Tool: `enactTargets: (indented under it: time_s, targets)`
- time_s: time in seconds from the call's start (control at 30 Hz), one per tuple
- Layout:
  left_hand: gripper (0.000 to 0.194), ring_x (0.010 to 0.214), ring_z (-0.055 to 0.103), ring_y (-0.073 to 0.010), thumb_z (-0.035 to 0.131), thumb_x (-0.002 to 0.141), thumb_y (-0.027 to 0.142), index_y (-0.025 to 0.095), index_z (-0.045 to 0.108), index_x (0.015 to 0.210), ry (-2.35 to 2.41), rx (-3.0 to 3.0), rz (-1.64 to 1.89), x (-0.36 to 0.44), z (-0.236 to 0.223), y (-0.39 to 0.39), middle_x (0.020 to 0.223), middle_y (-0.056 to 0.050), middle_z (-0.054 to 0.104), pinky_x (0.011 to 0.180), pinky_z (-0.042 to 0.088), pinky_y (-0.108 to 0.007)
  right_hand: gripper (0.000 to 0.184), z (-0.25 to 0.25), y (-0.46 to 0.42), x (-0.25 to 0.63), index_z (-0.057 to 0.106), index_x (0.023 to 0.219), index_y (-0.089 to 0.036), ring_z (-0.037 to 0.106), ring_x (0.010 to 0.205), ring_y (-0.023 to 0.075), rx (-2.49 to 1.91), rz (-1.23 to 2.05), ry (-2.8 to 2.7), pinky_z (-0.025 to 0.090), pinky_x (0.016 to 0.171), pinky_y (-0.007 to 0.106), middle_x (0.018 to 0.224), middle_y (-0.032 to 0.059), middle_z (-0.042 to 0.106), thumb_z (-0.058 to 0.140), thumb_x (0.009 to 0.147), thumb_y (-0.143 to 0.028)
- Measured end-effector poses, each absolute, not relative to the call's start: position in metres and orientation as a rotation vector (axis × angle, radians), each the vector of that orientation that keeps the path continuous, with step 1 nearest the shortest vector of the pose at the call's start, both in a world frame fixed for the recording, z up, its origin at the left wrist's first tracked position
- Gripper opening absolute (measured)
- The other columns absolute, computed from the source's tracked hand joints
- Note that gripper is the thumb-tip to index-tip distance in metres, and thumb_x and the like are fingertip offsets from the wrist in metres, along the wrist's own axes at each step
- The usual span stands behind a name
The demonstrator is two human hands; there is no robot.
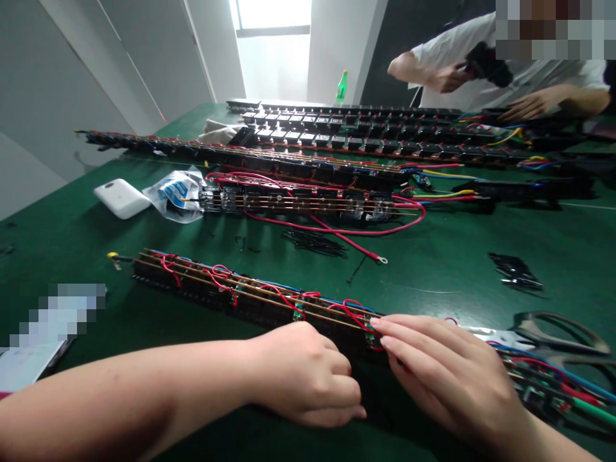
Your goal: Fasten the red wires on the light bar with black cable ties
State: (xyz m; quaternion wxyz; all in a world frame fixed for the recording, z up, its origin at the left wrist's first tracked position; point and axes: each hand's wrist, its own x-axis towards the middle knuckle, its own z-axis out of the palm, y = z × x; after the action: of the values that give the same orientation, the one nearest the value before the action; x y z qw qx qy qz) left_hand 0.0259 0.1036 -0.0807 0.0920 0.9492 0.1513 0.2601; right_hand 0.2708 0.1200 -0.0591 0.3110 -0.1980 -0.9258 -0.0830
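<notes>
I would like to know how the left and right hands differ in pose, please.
The left hand is curled, while the right hand has fingers extended. The right hand's fingertips meet the wired strip; the left hand is at its near side. Both are bare.

Passage over green tabletop point(443, 256) between red cable point(359, 248) and right-side zip-tie pile point(514, 273); scissors point(524, 337) block way beside right hand point(447, 369); long wired strips point(312, 204) bar far side.

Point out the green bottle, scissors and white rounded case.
Green bottle point(342, 88), head view: middle of its body.
Scissors point(503, 336), head view: metal just ahead of the handles.
White rounded case point(120, 196), head view: top face.
</notes>
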Motion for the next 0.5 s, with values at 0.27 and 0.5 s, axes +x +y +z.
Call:
enactTargets:
  time_s: [0.27, 0.5]
  targets:
    - [0.042, 0.059, 0.058, -0.0123, 0.042, 0.104, 0.037, 0.02, 0.066, 0.074, 0.579, 2.87, 0.872, 0.031, -0.053, 0.111, 0.061, 0.001, 0.059, 0.053, 0.037, -0.028, 0.018, -0.059, 0.128, 0.274, 0.069, 0.101, -0.021, 0.078, 0.088, 0.022, -0.521, -0.174, -2.423, 0.064, 0.069, 0.033, 0.1, 0.0073, 0.081, 0.057, 0.092, -0.01]
    - [0.03, 0.082, 0.064, -0.0192, 0.045, 0.1, 0.037, 0.019, 0.066, 0.088, 0.997, 2.463, 0.105, 0.054, -0.017, 0.168, 0.091, -0.003, 0.071, 0.064, 0.043, -0.029, 0.015, -0.077, 0.139, 0.283, 0.078, 0.097, -0.024, 0.078, 0.08, 0.0203, -0.455, -0.148, -2.388, 0.063, 0.066, 0.033, 0.092, 0.006, 0.081, 0.071, 0.087, -0.016]
